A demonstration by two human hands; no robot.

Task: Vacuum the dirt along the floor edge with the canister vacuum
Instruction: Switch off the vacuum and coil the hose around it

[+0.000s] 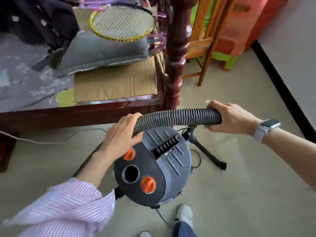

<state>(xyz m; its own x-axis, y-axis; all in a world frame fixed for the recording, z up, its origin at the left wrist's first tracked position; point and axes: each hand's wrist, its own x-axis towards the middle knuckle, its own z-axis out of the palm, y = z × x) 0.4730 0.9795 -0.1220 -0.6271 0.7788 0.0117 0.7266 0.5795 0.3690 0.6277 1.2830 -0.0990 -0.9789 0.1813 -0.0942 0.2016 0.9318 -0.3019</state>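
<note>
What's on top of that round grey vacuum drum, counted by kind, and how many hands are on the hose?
Round orange plastic knobs: 2
Open round black port holes: 1
Ribbed black carry handles: 1
Hands gripping the ribbed grey hose: 2, left hand, right hand
Total: 6

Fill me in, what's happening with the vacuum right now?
A person stands over a canister vacuum on the floor beside a wooden bed frame. Both hands grip the ribbed hose: the left hand where it bends down past the canister, the right hand around its end. The round port on top of the canister is open, with nothing plugged in. The hose end is held up in the air, not at the black baseboard, so no edge cleaning is visible yet.
</note>
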